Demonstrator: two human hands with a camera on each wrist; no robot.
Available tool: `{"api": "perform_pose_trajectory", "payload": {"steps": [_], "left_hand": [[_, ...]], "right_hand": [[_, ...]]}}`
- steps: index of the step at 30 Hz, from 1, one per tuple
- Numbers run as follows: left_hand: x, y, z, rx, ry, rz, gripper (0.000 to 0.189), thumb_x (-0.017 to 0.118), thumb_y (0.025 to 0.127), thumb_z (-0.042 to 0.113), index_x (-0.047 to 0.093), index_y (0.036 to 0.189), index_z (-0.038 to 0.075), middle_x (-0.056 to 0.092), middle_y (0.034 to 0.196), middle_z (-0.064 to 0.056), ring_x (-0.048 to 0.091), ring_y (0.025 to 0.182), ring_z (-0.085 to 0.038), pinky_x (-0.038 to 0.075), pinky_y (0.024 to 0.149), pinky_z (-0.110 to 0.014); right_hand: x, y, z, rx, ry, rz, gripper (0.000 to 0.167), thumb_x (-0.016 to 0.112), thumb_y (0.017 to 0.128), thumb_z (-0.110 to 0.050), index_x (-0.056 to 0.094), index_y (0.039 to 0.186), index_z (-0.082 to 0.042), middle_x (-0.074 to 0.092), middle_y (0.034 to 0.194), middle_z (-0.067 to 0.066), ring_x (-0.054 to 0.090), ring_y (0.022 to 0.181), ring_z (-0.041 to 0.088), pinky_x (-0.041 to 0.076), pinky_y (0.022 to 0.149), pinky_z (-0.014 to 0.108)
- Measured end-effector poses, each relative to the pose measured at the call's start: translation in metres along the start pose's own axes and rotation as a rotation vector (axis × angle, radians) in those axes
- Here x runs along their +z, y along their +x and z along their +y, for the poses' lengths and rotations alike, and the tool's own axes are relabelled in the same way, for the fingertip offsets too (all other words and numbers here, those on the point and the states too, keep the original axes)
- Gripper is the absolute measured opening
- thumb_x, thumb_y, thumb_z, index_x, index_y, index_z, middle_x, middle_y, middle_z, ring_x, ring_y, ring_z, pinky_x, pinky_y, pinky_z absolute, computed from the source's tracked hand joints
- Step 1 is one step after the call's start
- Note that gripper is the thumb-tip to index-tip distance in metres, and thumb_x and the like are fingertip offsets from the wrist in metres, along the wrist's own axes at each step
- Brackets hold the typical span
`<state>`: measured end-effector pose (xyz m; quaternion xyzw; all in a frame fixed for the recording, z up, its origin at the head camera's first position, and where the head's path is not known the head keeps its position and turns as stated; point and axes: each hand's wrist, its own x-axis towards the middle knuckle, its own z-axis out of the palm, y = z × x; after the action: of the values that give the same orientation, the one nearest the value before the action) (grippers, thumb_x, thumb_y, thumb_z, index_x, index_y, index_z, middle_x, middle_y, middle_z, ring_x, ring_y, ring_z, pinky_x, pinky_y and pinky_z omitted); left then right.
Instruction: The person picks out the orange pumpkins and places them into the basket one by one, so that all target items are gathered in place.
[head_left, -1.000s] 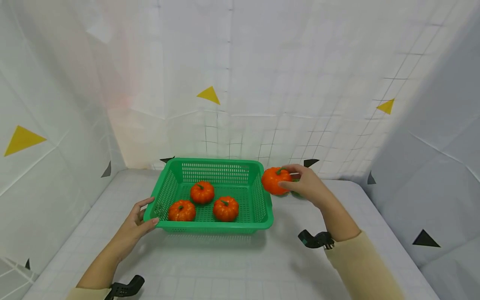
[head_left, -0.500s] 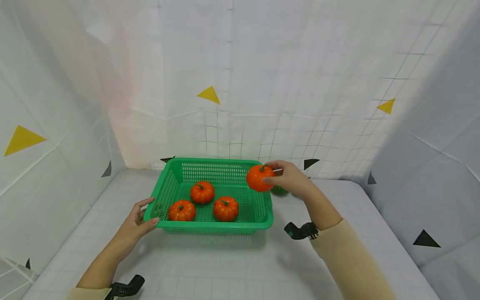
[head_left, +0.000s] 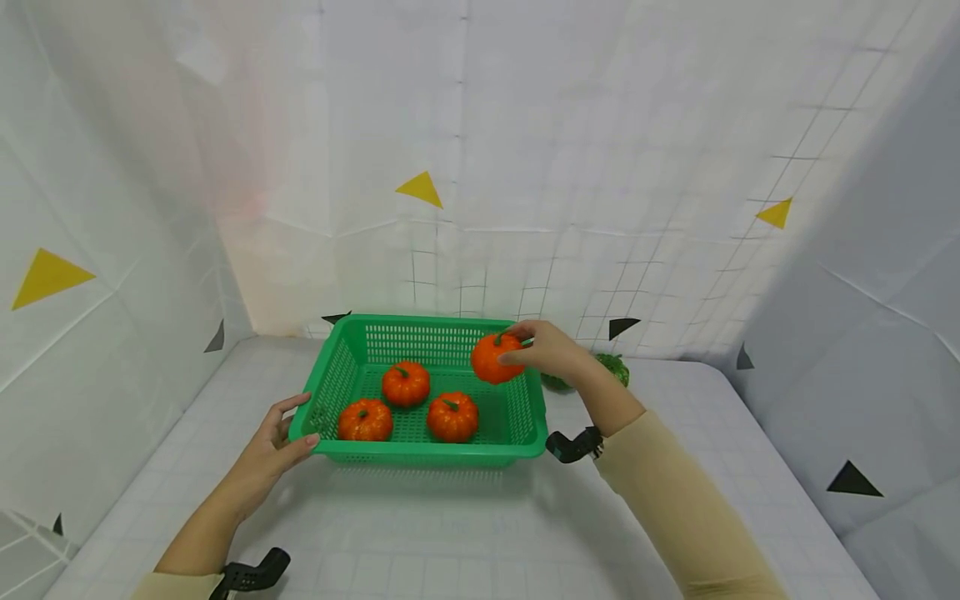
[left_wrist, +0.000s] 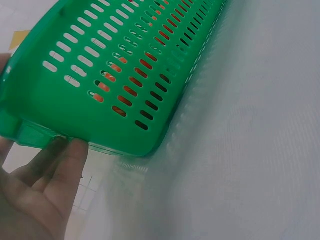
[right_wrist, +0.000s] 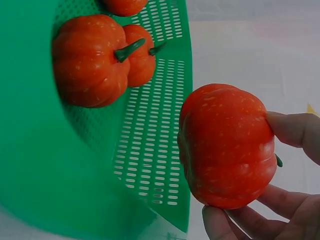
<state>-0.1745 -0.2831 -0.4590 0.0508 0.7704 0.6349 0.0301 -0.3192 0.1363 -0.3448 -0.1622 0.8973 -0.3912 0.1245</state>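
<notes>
My right hand pinches a small orange pumpkin with a green stem, held over the right end of a green plastic basket. Thumb and fingers sit on opposite sides of this pumpkin in the right wrist view. Three more pumpkins lie inside the basket: one towards the back, one at front left and one at front centre. At the basket's front left corner my left hand grips the rim, thumb on the front side. The left wrist view shows its fingers under the rim.
Green, bumpy vegetable-like things stand on the white table right of the basket, partly hidden by the right arm. White sheeting with yellow and black triangles rises behind and at both sides.
My right hand has carried the pumpkin leftward from beside the basket to over its right end. More of the green things now shows behind the arm. The left hand stays on the rim.
</notes>
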Motion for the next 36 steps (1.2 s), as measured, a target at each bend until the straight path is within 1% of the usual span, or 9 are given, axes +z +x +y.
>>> {"api": "perform_pose_trajectory", "payload": {"steps": [8, 13, 18, 20, 23, 26, 29, 32, 36], "left_hand": [[0.000, 0.001, 0.001, -0.008, 0.010, 0.002, 0.075, 0.061, 0.101, 0.016, 0.013, 0.158, 0.013, 0.029, 0.152, -0.031, 0.054, 0.112, -0.005, 0.048, 0.089, -0.018], [0.000, 0.001, 0.001, -0.012, 0.006, 0.002, 0.075, 0.061, 0.101, 0.016, 0.013, 0.158, 0.013, 0.029, 0.151, -0.031, 0.055, 0.111, -0.005, 0.048, 0.089, -0.018], [0.000, 0.001, 0.000, -0.015, 0.011, 0.008, 0.075, 0.061, 0.101, 0.016, 0.013, 0.158, 0.014, 0.030, 0.151, -0.031, 0.055, 0.112, -0.007, 0.048, 0.089, -0.018], [0.000, 0.001, 0.000, -0.018, 0.013, 0.014, 0.076, 0.062, 0.101, 0.016, 0.013, 0.158, 0.014, 0.031, 0.151, -0.031, 0.055, 0.112, -0.007, 0.049, 0.089, -0.018], [0.000, 0.002, 0.000, -0.027, 0.015, 0.018, 0.076, 0.063, 0.100, 0.018, 0.013, 0.158, 0.015, 0.032, 0.150, -0.030, 0.055, 0.113, -0.008, 0.048, 0.089, -0.018], [0.001, 0.003, 0.000, -0.035, 0.019, 0.018, 0.077, 0.063, 0.100, 0.018, 0.013, 0.159, 0.015, 0.033, 0.149, -0.030, 0.055, 0.113, -0.008, 0.048, 0.089, -0.018], [0.000, 0.003, 0.000, -0.037, 0.021, 0.018, 0.077, 0.063, 0.100, 0.018, 0.013, 0.159, 0.015, 0.032, 0.149, -0.030, 0.054, 0.115, -0.012, 0.048, 0.090, -0.019], [0.000, 0.002, 0.000, -0.035, 0.022, 0.018, 0.077, 0.063, 0.100, 0.018, 0.012, 0.159, 0.014, 0.031, 0.150, -0.030, 0.053, 0.118, -0.016, 0.049, 0.090, -0.019], [-0.001, 0.002, 0.000, -0.033, 0.018, 0.012, 0.077, 0.062, 0.101, 0.018, 0.012, 0.159, 0.015, 0.030, 0.151, -0.029, 0.054, 0.117, -0.012, 0.049, 0.089, -0.018]], "right_hand": [[0.009, 0.016, -0.002, 0.024, -0.059, -0.035, 0.061, 0.076, 0.087, -0.037, 0.058, 0.138, -0.008, 0.054, 0.142, 0.015, 0.050, 0.127, 0.034, 0.046, 0.101, 0.051], [0.013, 0.025, -0.008, 0.039, -0.074, -0.071, 0.060, 0.075, 0.088, -0.035, 0.058, 0.139, -0.008, 0.053, 0.142, 0.015, 0.052, 0.126, 0.033, 0.047, 0.101, 0.048], [0.016, 0.037, -0.013, 0.071, -0.025, -0.096, 0.060, 0.077, 0.088, -0.029, 0.057, 0.137, -0.003, 0.055, 0.139, 0.016, 0.056, 0.119, 0.030, 0.050, 0.097, 0.043], [0.017, 0.042, -0.013, 0.085, 0.005, -0.109, 0.060, 0.077, 0.087, -0.026, 0.055, 0.137, 0.000, 0.055, 0.138, 0.018, 0.058, 0.116, 0.030, 0.051, 0.097, 0.042], [0.020, 0.048, -0.011, 0.099, 0.007, -0.131, 0.061, 0.077, 0.088, -0.024, 0.054, 0.137, 0.003, 0.054, 0.137, 0.019, 0.059, 0.113, 0.029, 0.051, 0.098, 0.043], [0.023, 0.052, -0.008, 0.118, -0.005, -0.155, 0.061, 0.076, 0.089, -0.023, 0.053, 0.138, 0.003, 0.053, 0.139, 0.019, 0.059, 0.114, 0.029, 0.049, 0.100, 0.044], [0.026, 0.055, -0.007, 0.132, -0.010, -0.172, 0.060, 0.075, 0.089, -0.024, 0.054, 0.139, 0.002, 0.053, 0.140, 0.018, 0.060, 0.114, 0.029, 0.049, 0.101, 0.044], [0.029, 0.058, -0.007, 0.139, -0.011, -0.171, 0.060, 0.076, 0.089, -0.024, 0.055, 0.138, 0.002, 0.054, 0.139, 0.017, 0.061, 0.111, 0.027, 0.051, 0.098, 0.041], [0.035, 0.061, -0.008, 0.159, 0.002, -0.167, 0.060, 0.076, 0.089, -0.022, 0.053, 0.140, 0.001, 0.053, 0.139, 0.018, 0.061, 0.112, 0.027, 0.052, 0.096, 0.040]]}}
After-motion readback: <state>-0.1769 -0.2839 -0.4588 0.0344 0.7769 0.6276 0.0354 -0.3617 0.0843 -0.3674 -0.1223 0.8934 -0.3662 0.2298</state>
